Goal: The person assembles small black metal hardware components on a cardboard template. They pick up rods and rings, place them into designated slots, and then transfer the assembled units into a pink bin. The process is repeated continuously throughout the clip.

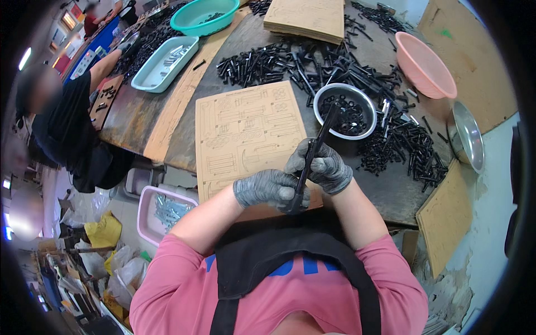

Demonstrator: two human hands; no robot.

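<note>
My left hand [271, 190] and my right hand [322, 166] both wear grey knit gloves and are closed around a long black metal bar [322, 135]. The bar slants up and away from me, its far end over the rim of a round steel bowl [369, 121] of small black rings or nuts. Fingers hide part of its lower length, so its exact kind cannot be told. Beneath and beyond my hands lies a brown cardboard sheet [240, 120] printed with line drawings of hardware.
Piles of black bolts [413, 148] cover the right and far table [184, 148]. A stack of cardboard sheets [304, 17], a turquoise tray [159, 75], a green basin [187, 25] and a pink basin [427, 64] stand around. Another person [64, 123] works at left.
</note>
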